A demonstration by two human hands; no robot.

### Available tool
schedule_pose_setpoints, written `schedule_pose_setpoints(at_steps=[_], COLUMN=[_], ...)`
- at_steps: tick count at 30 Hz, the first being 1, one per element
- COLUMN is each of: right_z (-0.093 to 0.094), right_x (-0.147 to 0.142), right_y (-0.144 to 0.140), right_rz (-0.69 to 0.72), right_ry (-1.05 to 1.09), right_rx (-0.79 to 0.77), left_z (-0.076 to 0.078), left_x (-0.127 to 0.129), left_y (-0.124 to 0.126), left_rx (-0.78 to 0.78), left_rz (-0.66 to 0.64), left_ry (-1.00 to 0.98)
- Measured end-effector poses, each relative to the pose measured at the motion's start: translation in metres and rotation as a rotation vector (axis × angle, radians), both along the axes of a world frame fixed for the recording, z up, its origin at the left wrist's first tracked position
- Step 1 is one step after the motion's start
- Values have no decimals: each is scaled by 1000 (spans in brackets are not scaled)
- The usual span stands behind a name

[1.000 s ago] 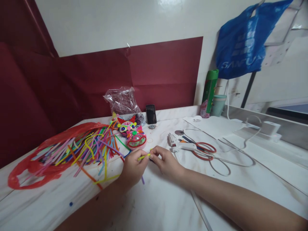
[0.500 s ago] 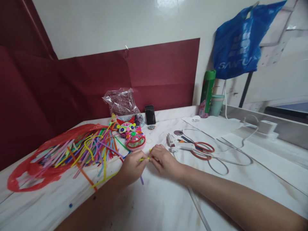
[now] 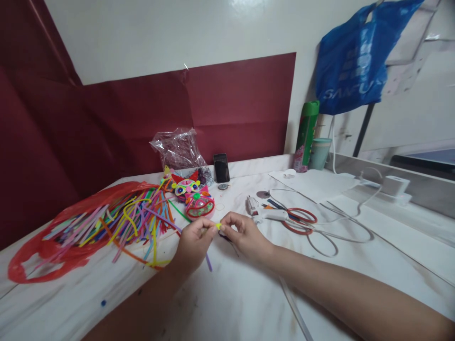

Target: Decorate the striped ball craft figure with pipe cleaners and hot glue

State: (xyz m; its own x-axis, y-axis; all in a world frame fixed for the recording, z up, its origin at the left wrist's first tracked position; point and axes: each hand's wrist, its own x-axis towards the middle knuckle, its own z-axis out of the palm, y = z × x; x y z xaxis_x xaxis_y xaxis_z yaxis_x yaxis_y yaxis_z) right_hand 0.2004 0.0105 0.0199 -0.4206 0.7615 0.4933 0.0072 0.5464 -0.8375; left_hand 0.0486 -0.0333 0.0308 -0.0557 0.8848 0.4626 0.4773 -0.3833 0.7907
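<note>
A small yellow coiled piece of what looks like pipe cleaner [image 3: 218, 226] sits between my fingertips. My left hand [image 3: 195, 242] pinches it from the left, with thumb and forefinger together. From the other side my right hand [image 3: 245, 237] closes on it too. A thin dark strand [image 3: 227, 238] hangs beneath the right fingers; its upper end is hidden. Just beyond the hands lies a colourful lion-like head made of pipe cleaners [image 3: 199, 201], with a red-rimmed mouth. A purple pipe cleaner [image 3: 208, 263] pokes out below my left hand.
Many loose pipe cleaners [image 3: 131, 220] lie on a red plastic bag [image 3: 46, 271] at left. On the right are a white glue gun [image 3: 272, 215], red-handled scissors [image 3: 302, 216] and looped cable [image 3: 330, 237]. A phone [image 3: 221, 168] leans at the back beside clear plastic wrap [image 3: 177, 148].
The yellow strip that stretched between my hands now shows as a compact piece at the fingertips. The dark strand has come into view under my right hand.
</note>
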Motion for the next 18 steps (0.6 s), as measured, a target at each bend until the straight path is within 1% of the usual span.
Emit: schedule_pose_setpoints(at_steps=[3, 5, 6, 9, 11, 12, 14, 18], right_z=[-2, -2, -2, -3, -5, -6, -7, -6], right_x=[-1, -1, 0, 4, 6, 7, 8, 7], right_y=[-1, 1, 2, 7, 10, 12, 13, 11], right_rz=[9, 11, 3, -57, -85, -95, -101, -106], right_ry=[5, -36, -73, -232, -346, -386, -426, -402], right_rx=[-26, 38, 117, 477, 667, 717, 752, 768], left_z=[2, 1, 0, -5, -8, -10, -10, -7], left_x=[1, -1, -2, -7, -10, -11, -11, -8], left_y=[-1, -1, 0, 4, 6, 6, 7, 6], left_rx=[171, 234, 262, 365, 398, 396, 379, 333], left_rz=[76, 89, 82, 33, 9, 6, 0, -24], left_ry=[188, 299, 362, 599, 714, 739, 730, 608])
